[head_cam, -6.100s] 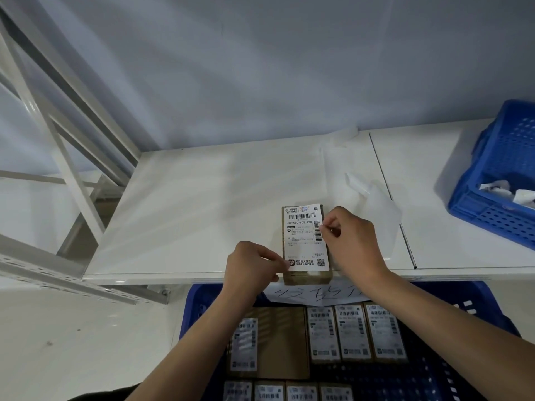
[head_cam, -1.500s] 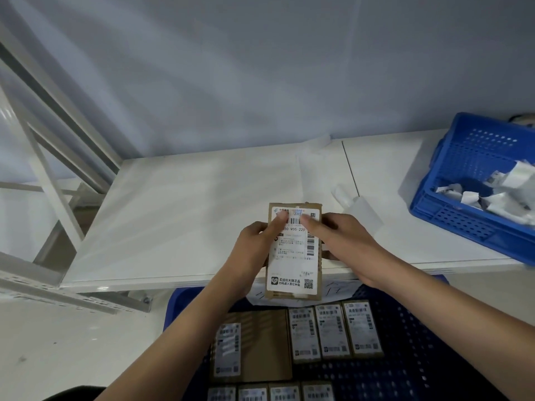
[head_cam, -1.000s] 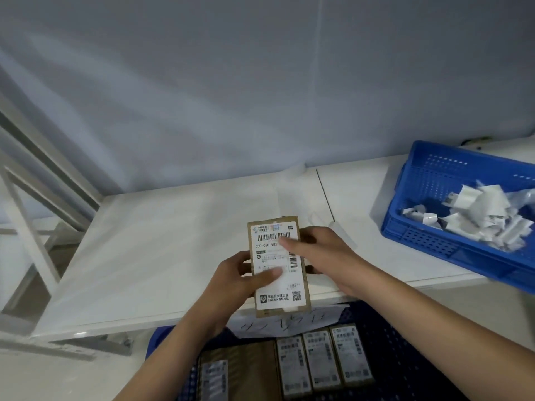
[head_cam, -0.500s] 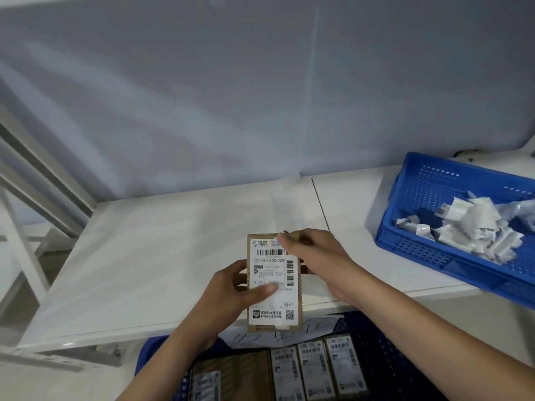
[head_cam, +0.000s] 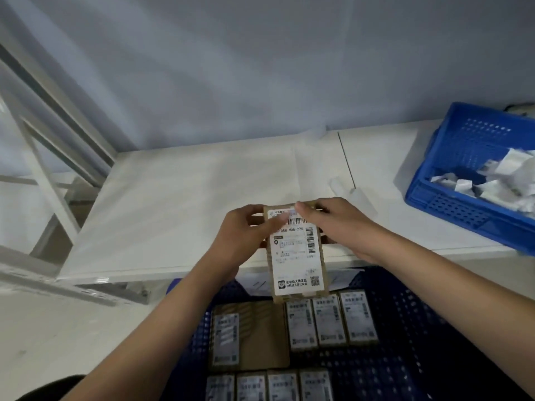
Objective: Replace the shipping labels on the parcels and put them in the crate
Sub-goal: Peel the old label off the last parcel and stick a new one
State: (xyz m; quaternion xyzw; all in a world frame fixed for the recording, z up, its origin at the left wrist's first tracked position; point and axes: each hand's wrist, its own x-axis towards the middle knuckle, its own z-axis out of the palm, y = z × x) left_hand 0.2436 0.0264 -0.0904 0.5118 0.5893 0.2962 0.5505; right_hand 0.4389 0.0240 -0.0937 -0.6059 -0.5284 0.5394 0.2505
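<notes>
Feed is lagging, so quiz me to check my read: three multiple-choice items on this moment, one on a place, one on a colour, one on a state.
1. Where is the crate of crumpled label scraps?
A. on the white table, right side
B. on the floor, left
C. under the table

2. What colour is that crate?
A. grey
B. blue
C. green

3. How is the labelled parcel held?
A. lying flat on the table
B. by the left hand and right hand together
C. by one hand only

Answers: 1 A, it sits on the tabletop at right. 2 B, its walls are blue. 3 B, both hands grip its upper end above the table edge.
</notes>
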